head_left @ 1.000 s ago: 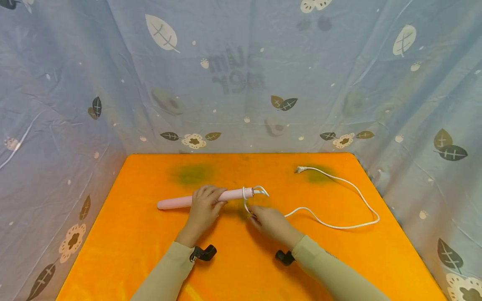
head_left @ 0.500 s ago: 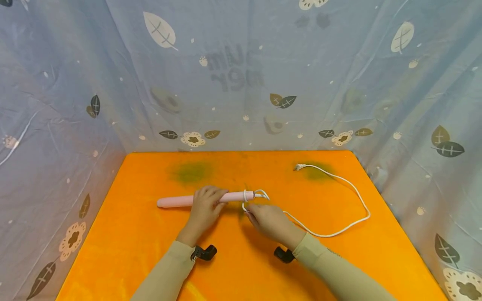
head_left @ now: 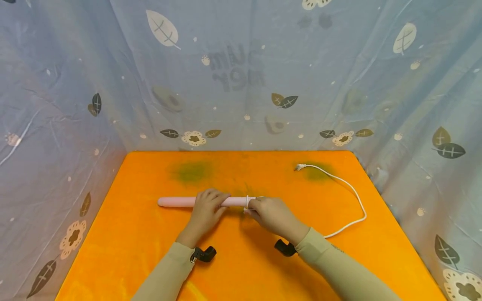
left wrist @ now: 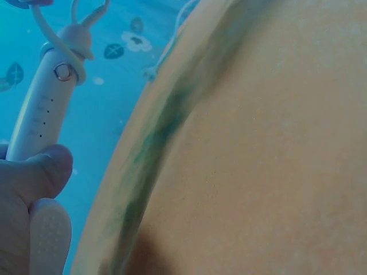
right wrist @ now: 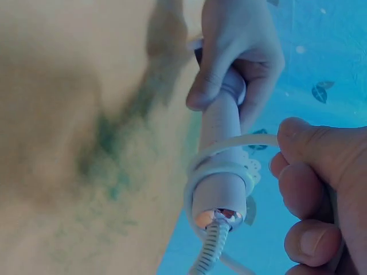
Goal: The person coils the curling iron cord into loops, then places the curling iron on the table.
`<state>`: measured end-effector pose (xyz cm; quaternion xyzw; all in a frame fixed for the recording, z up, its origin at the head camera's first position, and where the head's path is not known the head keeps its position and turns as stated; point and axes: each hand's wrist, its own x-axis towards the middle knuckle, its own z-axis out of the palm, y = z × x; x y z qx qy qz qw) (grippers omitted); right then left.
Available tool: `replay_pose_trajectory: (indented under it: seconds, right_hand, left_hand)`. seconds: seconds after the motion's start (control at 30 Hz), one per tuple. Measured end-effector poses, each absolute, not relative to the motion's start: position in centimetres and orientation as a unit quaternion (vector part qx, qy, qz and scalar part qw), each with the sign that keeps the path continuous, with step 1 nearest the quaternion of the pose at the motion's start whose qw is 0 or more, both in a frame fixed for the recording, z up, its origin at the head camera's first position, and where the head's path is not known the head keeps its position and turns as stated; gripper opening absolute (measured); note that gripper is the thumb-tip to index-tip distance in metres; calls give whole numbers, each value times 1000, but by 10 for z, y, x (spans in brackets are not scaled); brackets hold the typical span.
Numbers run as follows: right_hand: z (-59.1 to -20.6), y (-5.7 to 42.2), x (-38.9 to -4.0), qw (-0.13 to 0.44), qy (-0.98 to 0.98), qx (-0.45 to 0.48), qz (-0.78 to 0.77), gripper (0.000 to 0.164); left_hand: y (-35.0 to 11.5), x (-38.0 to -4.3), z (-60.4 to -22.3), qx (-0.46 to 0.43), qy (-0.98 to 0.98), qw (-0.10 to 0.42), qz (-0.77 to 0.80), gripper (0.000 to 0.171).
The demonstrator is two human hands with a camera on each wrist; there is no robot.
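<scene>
A pink curling iron [head_left: 177, 202] lies crosswise before me, its tapered end to the left. My left hand [head_left: 205, 213] grips it round the middle. At its right end my right hand [head_left: 276, 217] pinches the white power cord [head_left: 357, 198] between thumb and forefinger. In the right wrist view the cord is wound round the handle [right wrist: 219, 195], and a stretch of it runs taut to the right fingers. The left wrist view shows a round button [left wrist: 63, 71] and a row of small dots on the handle. Part of the cord is hidden under the right hand.
The cord's plug [head_left: 300, 167] lies at the back right of the orange-covered table [head_left: 132, 251]. Blue patterned curtains [head_left: 241, 75] stand behind the table and along both sides. A black wrist mount [head_left: 205, 253] sits at each wrist.
My right hand has come up against the handle's end with the cord. The cord's slack on the right has been drawn in toward that hand. The left hand keeps its grip.
</scene>
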<state>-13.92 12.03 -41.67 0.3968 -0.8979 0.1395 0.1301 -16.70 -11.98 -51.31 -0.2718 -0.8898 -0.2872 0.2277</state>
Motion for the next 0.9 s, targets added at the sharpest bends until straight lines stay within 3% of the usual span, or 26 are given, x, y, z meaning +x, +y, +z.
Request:
replay_pose_trajectory:
  seconds: [0.2, 0.47, 0.9]
  right_hand:
    - [-407, 125, -149, 127, -898, 392, 154, 13]
    - [-402, 125, -169, 121, -903, 387, 142, 22]
    - [-398, 134, -195, 24, -903, 346, 253, 10]
  left_hand:
    - [-121, -169, -512, -276, -891, 228, -280, 41]
    - [-121, -166, -514, -283, -892, 225, -272, 40]
    - [-124, -165, -512, -299, -884, 232, -276, 41]
